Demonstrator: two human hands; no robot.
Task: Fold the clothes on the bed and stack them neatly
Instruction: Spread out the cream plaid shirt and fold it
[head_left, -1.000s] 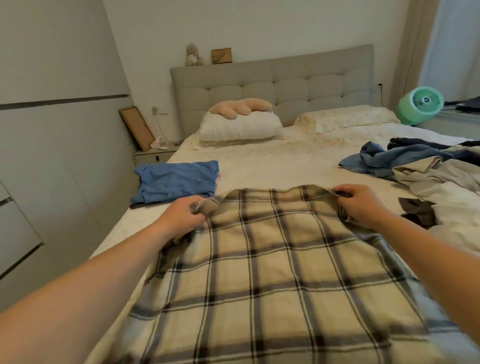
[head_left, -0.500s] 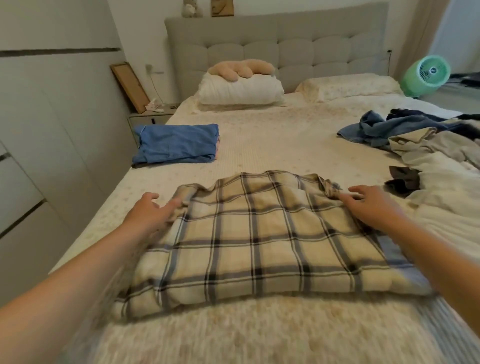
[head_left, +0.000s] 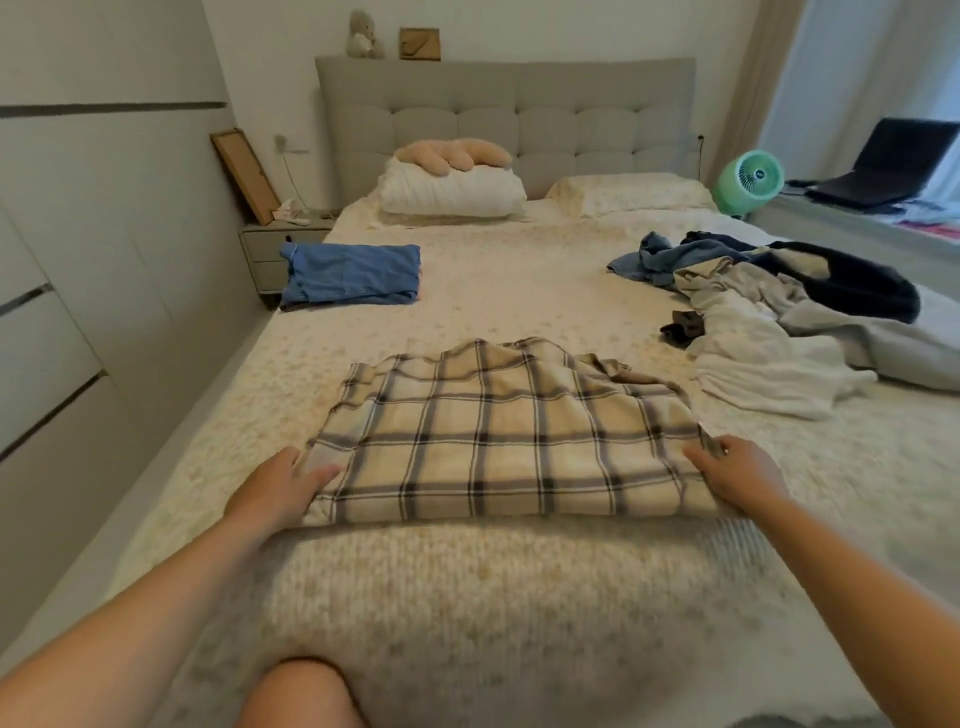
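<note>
A beige plaid shirt (head_left: 509, 441) lies folded in a rough rectangle on the middle of the bed (head_left: 493, 587). My left hand (head_left: 278, 491) grips its near left corner, thumb on top and fingers at the edge. At the near right corner my right hand (head_left: 740, 478) pinches the edge of the cloth. A folded blue garment (head_left: 353, 273) rests by the bed's left edge, farther back. On the right side sprawls a loose pile of unfolded clothes (head_left: 779, 322) in white, grey, blue and dark navy.
Two pillows (head_left: 452, 189) lie against the grey headboard. A nightstand (head_left: 275, 244) stands left of the bed by the wardrobe wall. A green fan (head_left: 749, 179) and a laptop (head_left: 893, 166) sit on the ledge at the right. My knee (head_left: 301, 696) shows at the bottom.
Both hands laid the plaid shirt's far edge down, leaving it folded, then drew back along its sides to the near corners. The view pulled back from the bed.
</note>
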